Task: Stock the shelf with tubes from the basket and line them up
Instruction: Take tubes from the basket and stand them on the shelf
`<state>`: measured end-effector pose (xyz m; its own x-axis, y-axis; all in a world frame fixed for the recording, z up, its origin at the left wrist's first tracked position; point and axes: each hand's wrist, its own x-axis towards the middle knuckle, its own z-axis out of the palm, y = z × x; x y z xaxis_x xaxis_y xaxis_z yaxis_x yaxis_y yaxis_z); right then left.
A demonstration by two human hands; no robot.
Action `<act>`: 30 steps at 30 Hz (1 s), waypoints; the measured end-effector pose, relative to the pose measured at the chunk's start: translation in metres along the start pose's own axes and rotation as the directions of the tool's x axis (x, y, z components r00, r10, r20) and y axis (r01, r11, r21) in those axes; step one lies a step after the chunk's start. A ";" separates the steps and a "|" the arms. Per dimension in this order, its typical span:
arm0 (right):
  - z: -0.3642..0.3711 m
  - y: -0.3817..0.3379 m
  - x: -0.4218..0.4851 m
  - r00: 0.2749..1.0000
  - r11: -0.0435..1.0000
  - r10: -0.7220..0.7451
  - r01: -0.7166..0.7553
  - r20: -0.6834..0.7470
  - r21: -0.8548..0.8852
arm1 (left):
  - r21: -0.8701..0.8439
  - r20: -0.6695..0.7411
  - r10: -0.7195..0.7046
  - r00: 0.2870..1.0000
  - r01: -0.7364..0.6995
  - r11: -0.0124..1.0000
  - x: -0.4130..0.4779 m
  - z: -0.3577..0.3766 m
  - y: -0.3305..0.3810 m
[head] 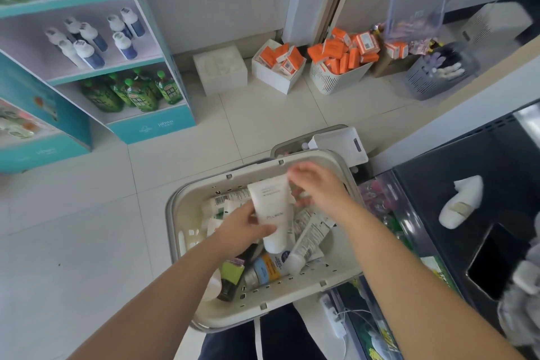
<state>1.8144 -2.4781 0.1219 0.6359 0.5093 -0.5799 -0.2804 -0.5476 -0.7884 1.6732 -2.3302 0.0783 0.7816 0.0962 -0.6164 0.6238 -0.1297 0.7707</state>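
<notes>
- Gripping the white tube (271, 207) toward its cap end, the left hand (248, 222) has its thumb across the front and its fingers curled behind. I judge this hold is meant to lift the tube out of the pile.
- At the tube's flat crimped end, just beyond the left hand, sits the right hand (317, 187). Its fingers are bent but blurred, so I cannot tell whether it pinches the crimp or only touches it. It is probably steadying the tube.
- Between the two hands, the tube hangs over the basket (213, 310). The other tubes (306, 242) lie jumbled beneath both hands.
- Well beyond the left hand stands a teal shelf unit (122, 67) holding bottles. Whether it is the target is unclear.
</notes>
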 end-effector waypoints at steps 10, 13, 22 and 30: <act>0.039 0.088 0.060 0.880 0.894 0.447 -0.446 -0.159 0.045 | -0.043 -0.197 -0.177 0.964 0.172 0.984 -0.020 -0.035 -0.031; 0.038 0.075 0.067 0.900 0.928 0.323 -0.362 -0.292 -0.089 | -0.024 -0.181 -0.178 0.967 0.177 0.984 -0.021 -0.035 -0.033; -0.005 0.034 -0.019 0.899 0.992 0.106 -0.065 -0.426 0.110 | -0.007 -0.163 -0.022 0.986 0.021 1.000 -0.031 -0.042 -0.003; -0.064 -0.033 -0.135 0.787 0.957 -0.089 0.237 -0.610 0.166 | 0.085 -0.043 0.278 0.960 -0.273 0.958 -0.030 -0.041 0.087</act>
<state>1.7837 -2.5708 0.2389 0.9643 0.0451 -0.2610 -0.2370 -0.2926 -0.9264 1.7037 -2.3039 0.1703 0.9236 0.0986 -0.3705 0.3834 -0.2350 0.8932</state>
